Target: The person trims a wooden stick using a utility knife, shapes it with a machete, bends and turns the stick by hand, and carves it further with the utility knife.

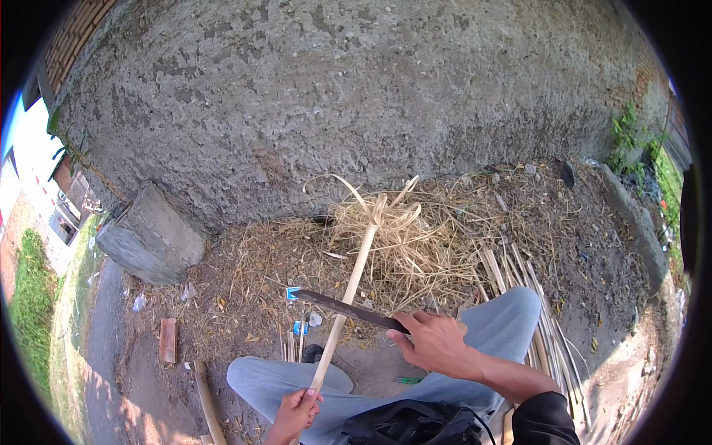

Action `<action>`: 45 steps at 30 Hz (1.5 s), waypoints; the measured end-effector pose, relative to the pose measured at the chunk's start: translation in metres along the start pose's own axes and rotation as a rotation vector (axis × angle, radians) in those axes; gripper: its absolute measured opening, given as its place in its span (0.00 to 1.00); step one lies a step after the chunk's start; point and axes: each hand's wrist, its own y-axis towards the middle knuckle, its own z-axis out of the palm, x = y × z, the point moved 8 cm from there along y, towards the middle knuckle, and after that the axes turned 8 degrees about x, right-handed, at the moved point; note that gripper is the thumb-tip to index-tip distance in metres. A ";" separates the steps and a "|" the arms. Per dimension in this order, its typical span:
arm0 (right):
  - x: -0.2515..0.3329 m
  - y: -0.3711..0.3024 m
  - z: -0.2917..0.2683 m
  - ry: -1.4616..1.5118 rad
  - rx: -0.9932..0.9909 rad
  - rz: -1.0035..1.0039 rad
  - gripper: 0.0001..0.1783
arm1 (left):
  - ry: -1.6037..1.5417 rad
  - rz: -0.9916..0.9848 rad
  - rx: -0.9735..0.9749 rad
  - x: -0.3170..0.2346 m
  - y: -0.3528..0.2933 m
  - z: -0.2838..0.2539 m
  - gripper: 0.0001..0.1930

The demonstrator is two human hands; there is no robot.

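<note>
Left hand grasps a part-shaved strip, curls still attached, right fingers clench a knife, shavings heaped near the ground's far edge

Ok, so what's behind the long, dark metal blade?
Behind the blade, a long, pale, flat wooden strip crosses diagonally; brown, littered ground shows around. The stretch of strip right at the crossing is covered, so any marks there can't be seen.
</note>
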 end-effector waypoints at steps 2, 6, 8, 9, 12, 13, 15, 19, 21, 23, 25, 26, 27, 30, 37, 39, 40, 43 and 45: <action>-0.006 0.019 0.030 0.116 0.143 0.038 0.19 | -0.019 0.032 -0.029 0.011 0.002 -0.004 0.15; -0.012 0.033 0.041 0.121 0.032 -0.054 0.19 | -0.082 0.020 -0.036 0.011 -0.002 -0.001 0.14; -0.018 0.034 0.048 0.115 0.030 -0.036 0.19 | -0.087 0.040 -0.034 0.013 -0.001 0.000 0.14; -0.020 0.035 0.051 0.114 0.037 -0.043 0.19 | -0.084 0.060 -0.027 0.013 0.000 0.000 0.14; -0.026 0.036 0.061 0.110 0.064 -0.032 0.18 | -0.061 0.019 -0.028 0.026 0.009 -0.003 0.14; -0.025 0.036 0.062 0.072 0.050 -0.061 0.19 | -0.066 0.017 -0.026 0.028 0.012 -0.002 0.14; -0.026 0.034 0.068 0.035 0.040 -0.089 0.19 | -0.126 -0.012 0.011 0.033 0.016 0.004 0.14; -0.022 0.033 0.080 -0.058 0.006 -0.278 0.21 | -0.169 -0.034 0.018 0.028 0.016 0.012 0.13; -0.032 0.042 0.085 -0.099 0.039 -0.291 0.22 | -0.179 -0.079 0.025 0.032 0.015 0.013 0.14; -0.080 0.065 0.089 -0.170 0.124 0.013 0.22 | -0.153 -0.102 0.007 0.037 0.013 0.012 0.14; -0.122 0.074 0.086 -0.205 0.085 0.112 0.22 | -0.131 -0.124 -0.016 0.044 0.011 0.010 0.14; -0.131 0.079 0.081 -0.244 0.041 0.216 0.22 | -0.102 -0.136 -0.025 0.048 0.010 0.009 0.15; -0.124 0.077 0.085 -0.233 0.049 0.196 0.22 | -0.074 -0.148 -0.036 0.051 0.007 0.008 0.16; -0.082 0.036 0.104 -0.202 0.236 -0.048 0.23 | -0.124 -0.221 0.071 0.040 0.004 0.013 0.17; -0.109 0.044 0.100 -0.335 0.108 0.017 0.22 | -0.032 -0.146 0.016 0.031 -0.014 0.013 0.20; -0.123 0.051 0.092 -0.369 0.120 0.117 0.21 | -0.069 -0.225 0.070 0.041 -0.016 0.017 0.21; -0.131 0.051 0.087 -0.400 0.125 0.227 0.21 | -0.077 -0.224 0.065 0.043 -0.015 0.016 0.21; -0.075 0.015 0.094 -0.400 0.159 -0.076 0.22 | 0.036 -0.182 0.052 0.040 -0.007 0.015 0.21; -0.060 0.006 0.095 -0.408 0.226 -0.171 0.22 | 0.081 -0.188 0.062 0.037 -0.005 0.017 0.22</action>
